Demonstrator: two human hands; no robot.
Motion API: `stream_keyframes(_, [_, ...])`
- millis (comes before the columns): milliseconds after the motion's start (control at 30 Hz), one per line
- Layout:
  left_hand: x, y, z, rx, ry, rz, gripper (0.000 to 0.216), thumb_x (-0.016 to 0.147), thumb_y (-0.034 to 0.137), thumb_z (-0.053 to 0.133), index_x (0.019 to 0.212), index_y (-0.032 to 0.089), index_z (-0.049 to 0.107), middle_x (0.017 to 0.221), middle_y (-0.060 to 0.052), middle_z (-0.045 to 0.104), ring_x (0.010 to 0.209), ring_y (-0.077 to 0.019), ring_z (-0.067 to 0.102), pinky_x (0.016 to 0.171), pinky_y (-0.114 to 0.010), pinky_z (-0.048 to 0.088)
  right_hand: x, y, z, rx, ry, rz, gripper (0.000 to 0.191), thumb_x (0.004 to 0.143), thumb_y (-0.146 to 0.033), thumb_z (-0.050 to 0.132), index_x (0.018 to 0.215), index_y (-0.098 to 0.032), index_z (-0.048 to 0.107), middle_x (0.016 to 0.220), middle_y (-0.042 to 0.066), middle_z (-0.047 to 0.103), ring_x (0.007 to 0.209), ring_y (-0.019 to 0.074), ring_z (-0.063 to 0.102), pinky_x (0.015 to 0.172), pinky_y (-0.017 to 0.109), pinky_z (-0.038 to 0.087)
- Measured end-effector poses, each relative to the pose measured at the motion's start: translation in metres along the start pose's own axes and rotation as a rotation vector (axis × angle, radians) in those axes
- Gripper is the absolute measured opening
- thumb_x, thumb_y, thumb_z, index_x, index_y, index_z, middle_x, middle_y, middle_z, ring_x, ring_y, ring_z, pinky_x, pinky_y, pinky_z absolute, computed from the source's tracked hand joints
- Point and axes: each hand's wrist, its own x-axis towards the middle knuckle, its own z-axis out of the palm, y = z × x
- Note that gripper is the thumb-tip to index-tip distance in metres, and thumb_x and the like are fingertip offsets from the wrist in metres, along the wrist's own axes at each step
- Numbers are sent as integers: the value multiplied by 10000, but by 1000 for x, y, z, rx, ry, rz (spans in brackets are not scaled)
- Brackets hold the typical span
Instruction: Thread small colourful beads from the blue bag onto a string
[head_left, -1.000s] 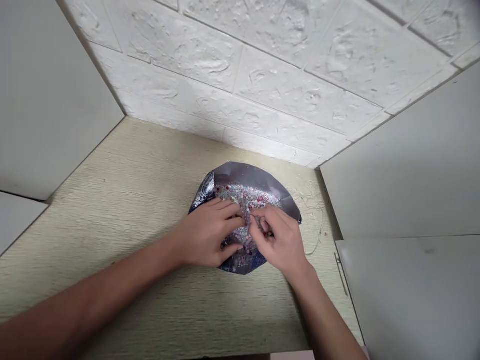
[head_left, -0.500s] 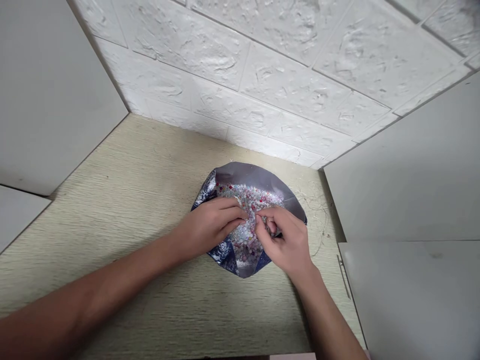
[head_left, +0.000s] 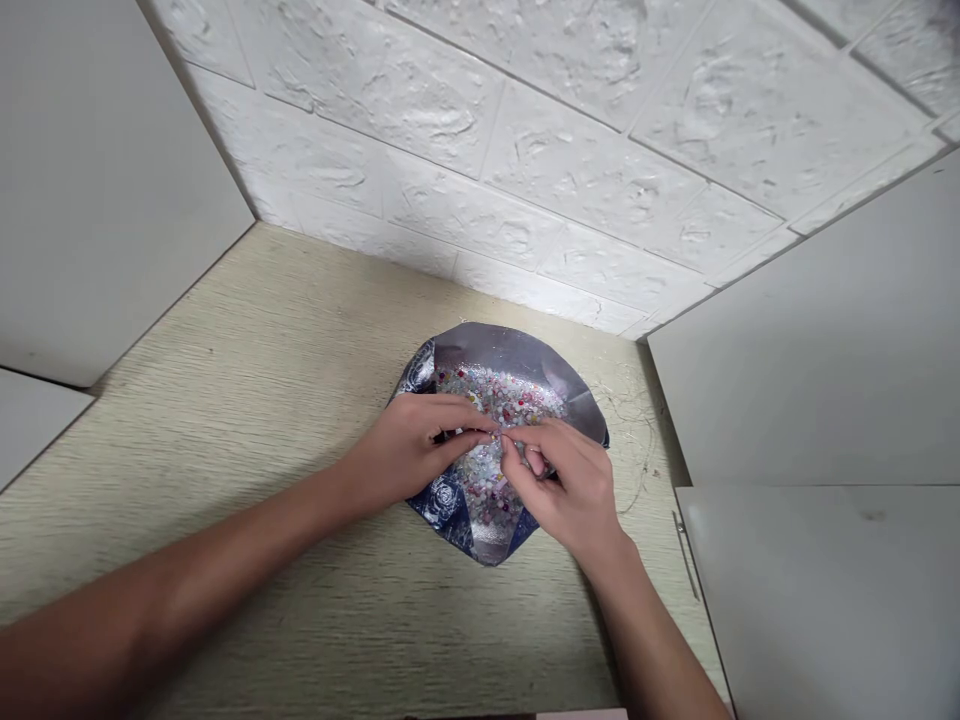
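A shallow tray of folded foil paper (head_left: 510, 346), silver inside with a navy rose pattern outside, lies on the desk. A heap of small multicoloured beads (head_left: 499, 395) fills its middle. My left hand (head_left: 420, 450) rests low over the tray's left side, fingers curled toward the beads. My right hand (head_left: 562, 490) is over the right side, thumb and forefinger pinched. The fingertips of both hands meet above the beads. Whatever lies between them is too small to see.
The tray sits on a pale textured desk (head_left: 300, 350), walled behind by white brick-pattern panelling (head_left: 525, 150) and at the sides by grey panels (head_left: 97, 180). Fine loose threads (head_left: 630, 410) lie right of the tray. A slim metal handle (head_left: 684, 555) is on the right panel.
My hands have drawn closer, and their fingertips now meet over the beads. The tray's outline has shifted slightly, with more of its navy patterned side showing at the lower left.
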Motion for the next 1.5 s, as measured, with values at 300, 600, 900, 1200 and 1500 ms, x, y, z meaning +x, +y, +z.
stream_keyframes(300, [-1,0,-1,-2,3,33,142,880,208,594,930,162,719,842,-8,716,768,-94,657,715,-188,496,2,1,2,15,62,-52,124,798,-66,617,880,-158,630,585,-44,408,538,92,416,524,249,371])
stream_keyframes(600, [1,4,-2,-31,3,45,131,865,231,618,878,148,719,810,-11,710,741,-92,651,710,-187,498,1,0,1,24,58,-63,140,779,-52,627,872,-156,619,591,-42,398,542,96,411,521,254,361])
stream_keyframes(900, [0,2,-2,5,6,72,136,883,230,593,888,143,698,803,-20,687,751,-103,629,696,-204,490,2,1,-1,8,-32,-43,92,824,-84,587,887,-149,606,624,-22,447,572,109,427,547,268,369])
stream_keyframes(1200, [-2,1,-2,43,-29,113,165,898,239,567,907,126,687,818,-43,678,763,-121,629,700,-221,495,2,-2,-2,5,0,-44,66,803,-86,583,822,-149,575,606,-32,405,555,105,414,532,264,357])
stream_keyframes(1500, [-2,-1,-1,58,-62,144,146,891,229,581,918,127,682,821,-43,664,776,-122,625,708,-221,493,3,-1,-3,8,-42,-36,75,799,-86,549,782,-156,530,621,-24,425,570,106,408,546,262,345])
